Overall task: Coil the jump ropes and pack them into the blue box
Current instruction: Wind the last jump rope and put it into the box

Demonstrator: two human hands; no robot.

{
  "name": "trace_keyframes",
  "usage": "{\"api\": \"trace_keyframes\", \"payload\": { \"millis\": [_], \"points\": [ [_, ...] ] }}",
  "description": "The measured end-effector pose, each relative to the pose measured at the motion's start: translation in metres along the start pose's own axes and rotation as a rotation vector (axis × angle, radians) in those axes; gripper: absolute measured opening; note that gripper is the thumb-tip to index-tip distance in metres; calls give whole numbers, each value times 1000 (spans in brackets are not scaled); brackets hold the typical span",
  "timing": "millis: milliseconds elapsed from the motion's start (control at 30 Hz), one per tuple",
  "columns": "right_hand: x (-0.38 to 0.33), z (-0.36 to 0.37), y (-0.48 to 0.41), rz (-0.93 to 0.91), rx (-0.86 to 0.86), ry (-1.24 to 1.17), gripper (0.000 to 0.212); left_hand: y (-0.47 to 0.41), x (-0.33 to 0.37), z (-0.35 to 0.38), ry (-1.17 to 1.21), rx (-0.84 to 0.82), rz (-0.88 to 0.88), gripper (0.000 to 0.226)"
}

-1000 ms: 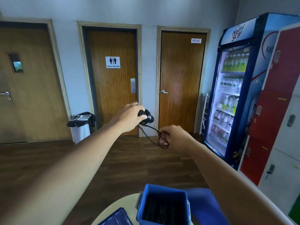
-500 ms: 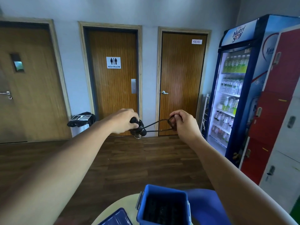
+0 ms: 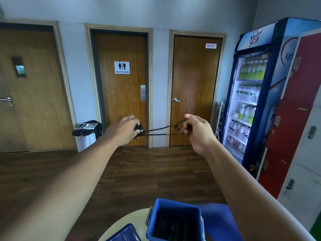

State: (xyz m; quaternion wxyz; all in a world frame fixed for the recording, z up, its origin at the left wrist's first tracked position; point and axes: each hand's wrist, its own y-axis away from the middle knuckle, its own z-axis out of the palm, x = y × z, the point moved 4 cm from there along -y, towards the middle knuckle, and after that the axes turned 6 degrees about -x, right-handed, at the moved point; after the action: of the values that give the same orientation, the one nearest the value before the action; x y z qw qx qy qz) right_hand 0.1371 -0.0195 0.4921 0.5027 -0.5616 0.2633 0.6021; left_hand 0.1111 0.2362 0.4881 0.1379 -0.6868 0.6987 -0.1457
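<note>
A black jump rope (image 3: 159, 132) is stretched in the air between both hands at chest height. My left hand (image 3: 122, 130) is closed around its bundled coil and handles. My right hand (image 3: 196, 132) pinches the rope's loose end, where a small loop shows beside the fingers. Two strands run taut between the hands. The blue box (image 3: 174, 221) stands open below on a round table (image 3: 132, 221), with dark contents inside that I cannot make out. Its blue lid (image 3: 124, 233) lies to the left of the box.
A drinks fridge (image 3: 257, 94) and red and white lockers (image 3: 302, 119) line the right side. Three wooden doors stand ahead, with a bin (image 3: 87, 132) between the left two. Dark wood floor (image 3: 147, 173) stretches beyond the table. A blue seat (image 3: 218, 221) sits right of the box.
My right hand has risen from below the coil and moved out to the right, pulling the rope end taut. My left hand has dropped slightly with the coil.
</note>
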Motion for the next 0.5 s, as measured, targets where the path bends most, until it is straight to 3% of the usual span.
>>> {"api": "trace_keyframes", "payload": {
  "millis": [133, 267, 333, 500],
  "points": [
    [9, -1, 1, 199, -142, 732, 15, 4, -2, -6, -109, 110, 5, 24],
    [15, -4, -10, 310, -79, 1054, 23, 4, 13, -8, -196, 162, 54, 28],
    [11, -6, -13, 314, -57, 1036, 15, 4, 15, -8, -226, 166, 61, 28],
    [-9, 1, 4, 252, -162, 319, 26, 7, 3, -6, -195, 178, 39, 28]
  ]
}}
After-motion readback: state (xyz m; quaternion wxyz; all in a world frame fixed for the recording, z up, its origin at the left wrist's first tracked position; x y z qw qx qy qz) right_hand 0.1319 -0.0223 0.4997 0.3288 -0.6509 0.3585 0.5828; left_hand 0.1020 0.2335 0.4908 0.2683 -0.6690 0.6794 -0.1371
